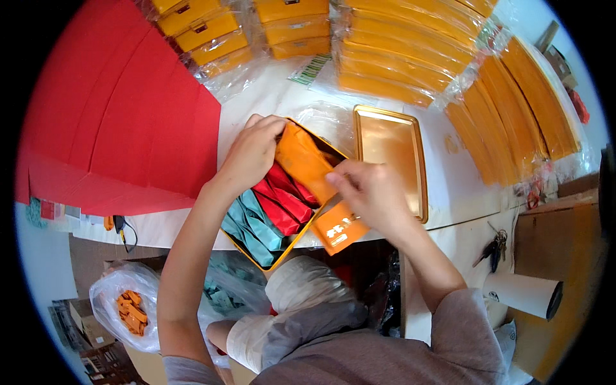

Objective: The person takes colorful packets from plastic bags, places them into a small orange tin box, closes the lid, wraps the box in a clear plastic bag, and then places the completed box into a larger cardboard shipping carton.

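A yellow box sits tilted at the table's near edge, above my lap. Inside it, teal packets lie at the near left, red packets in the middle and an orange packet toward the far right. My left hand bends over the box's far left end, its fingers closed at the orange packet's far end; the fingertips are partly hidden. Over the box's right side, my right hand is closed on another orange packet with white print, which hangs past the rim.
A gold metal lid lies right of the box. Red boxes are stacked at left; plastic-wrapped yellow boxes stand at the back and right. Keys and a white cylinder are at the near right. A plastic bag holds orange packets at lower left.
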The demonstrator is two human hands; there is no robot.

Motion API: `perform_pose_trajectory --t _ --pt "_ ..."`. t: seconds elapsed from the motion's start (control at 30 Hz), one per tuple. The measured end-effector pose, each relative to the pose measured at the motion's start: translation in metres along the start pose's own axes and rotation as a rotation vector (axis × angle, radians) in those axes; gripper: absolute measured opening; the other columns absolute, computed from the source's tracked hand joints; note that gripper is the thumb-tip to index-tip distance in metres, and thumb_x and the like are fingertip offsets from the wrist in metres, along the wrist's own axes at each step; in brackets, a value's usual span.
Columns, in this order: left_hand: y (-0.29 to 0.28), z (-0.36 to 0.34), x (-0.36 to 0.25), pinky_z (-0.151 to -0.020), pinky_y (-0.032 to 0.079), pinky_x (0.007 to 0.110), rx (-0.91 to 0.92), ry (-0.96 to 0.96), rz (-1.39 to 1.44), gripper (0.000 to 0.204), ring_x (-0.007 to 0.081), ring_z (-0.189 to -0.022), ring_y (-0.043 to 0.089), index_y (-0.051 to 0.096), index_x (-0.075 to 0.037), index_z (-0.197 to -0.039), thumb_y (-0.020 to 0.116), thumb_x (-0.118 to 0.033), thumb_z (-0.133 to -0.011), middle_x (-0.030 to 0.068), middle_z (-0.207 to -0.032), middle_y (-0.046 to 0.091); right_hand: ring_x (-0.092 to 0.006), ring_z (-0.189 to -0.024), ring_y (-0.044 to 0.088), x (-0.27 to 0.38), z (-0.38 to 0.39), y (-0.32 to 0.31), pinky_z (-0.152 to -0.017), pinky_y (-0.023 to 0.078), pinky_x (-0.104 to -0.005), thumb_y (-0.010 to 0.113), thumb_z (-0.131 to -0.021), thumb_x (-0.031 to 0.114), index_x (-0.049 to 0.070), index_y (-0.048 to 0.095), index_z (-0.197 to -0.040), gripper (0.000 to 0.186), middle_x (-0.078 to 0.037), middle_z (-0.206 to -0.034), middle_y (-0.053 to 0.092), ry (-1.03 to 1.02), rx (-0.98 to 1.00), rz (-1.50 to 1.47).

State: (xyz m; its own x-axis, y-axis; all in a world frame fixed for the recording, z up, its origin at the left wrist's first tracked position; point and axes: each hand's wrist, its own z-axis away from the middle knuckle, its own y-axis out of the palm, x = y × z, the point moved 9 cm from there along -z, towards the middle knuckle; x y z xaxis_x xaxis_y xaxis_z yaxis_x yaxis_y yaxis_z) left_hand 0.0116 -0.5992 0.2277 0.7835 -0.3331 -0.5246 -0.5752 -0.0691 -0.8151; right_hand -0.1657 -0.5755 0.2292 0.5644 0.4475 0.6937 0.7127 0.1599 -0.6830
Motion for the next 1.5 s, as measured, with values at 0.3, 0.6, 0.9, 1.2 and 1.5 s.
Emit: perform_pose_trajectory --t 0.3,0.6,0.9,1.2,1.5 --pt "0.001 0.019 -0.012 -0.091 0.041 0.036 0.003 0.067 -0.25 0.039 0.0279 -0.101 0.048 0.065 -0.013 -0.111 0.051 0.005 -0.08 0.0096 -0.102 0.051 -0.0221 -0.044 0.057 0.011 -0.004 -0.057 -0.043 0.042 -0.0311 0.067 -0.086 0.02 0.003 0.07 -0.083 0.018 -0.013 -0.055 0.059 -0.041 -0.343 0.082" --pt "-0.001 0.039 -0.007 -0.089 0.042 0.037 -0.062 0.038 -0.234 0.035 0.0251 -0.103 0.051 0.065 -0.012 -0.112 0.054 -0.001 -0.08 0.0068 -0.104 0.053 -0.0275 -0.05 0.061 0.031 -0.015 -0.013 -0.047 0.046 -0.0368 0.067 -0.082 0.023 0.006 0.07 -0.079 0.018 -0.012 -0.053 0.058 -0.138 -0.169 0.404" --pt "-0.006 0.046 -0.011 -0.089 0.042 0.038 -0.148 0.072 -0.336 0.027 0.0233 -0.102 0.053 0.064 -0.01 -0.105 0.057 -0.006 -0.079 0.0057 -0.102 0.056 -0.0272 -0.056 0.064 0.04 -0.024 0.04 -0.051 0.049 -0.0393 0.061 -0.083 0.024 0.01 0.064 -0.067 0.021 -0.011 -0.058 0.062 -0.242 0.263 0.917" --pt "-0.006 0.05 -0.006 -0.089 0.042 0.038 -0.158 0.082 -0.294 0.026 0.0243 -0.102 0.052 0.064 -0.008 -0.103 0.057 -0.004 -0.078 0.0066 -0.102 0.055 -0.0273 -0.058 0.064 0.063 -0.042 0.011 -0.051 0.048 -0.0371 0.06 -0.085 0.022 0.006 0.065 -0.072 0.022 -0.012 -0.062 0.063 -0.276 0.15 0.809" --pt "-0.01 0.035 -0.02 -0.093 0.041 0.037 -0.19 0.14 -0.189 0.025 0.0252 -0.107 0.051 0.064 -0.006 -0.102 0.057 -0.004 -0.078 0.0065 -0.107 0.056 -0.0188 -0.043 0.045 0.014 -0.04 -0.048 -0.045 0.036 -0.0315 0.063 -0.089 0.021 0.001 0.067 -0.087 0.021 -0.013 -0.052 0.05 -0.04 -0.226 0.119"
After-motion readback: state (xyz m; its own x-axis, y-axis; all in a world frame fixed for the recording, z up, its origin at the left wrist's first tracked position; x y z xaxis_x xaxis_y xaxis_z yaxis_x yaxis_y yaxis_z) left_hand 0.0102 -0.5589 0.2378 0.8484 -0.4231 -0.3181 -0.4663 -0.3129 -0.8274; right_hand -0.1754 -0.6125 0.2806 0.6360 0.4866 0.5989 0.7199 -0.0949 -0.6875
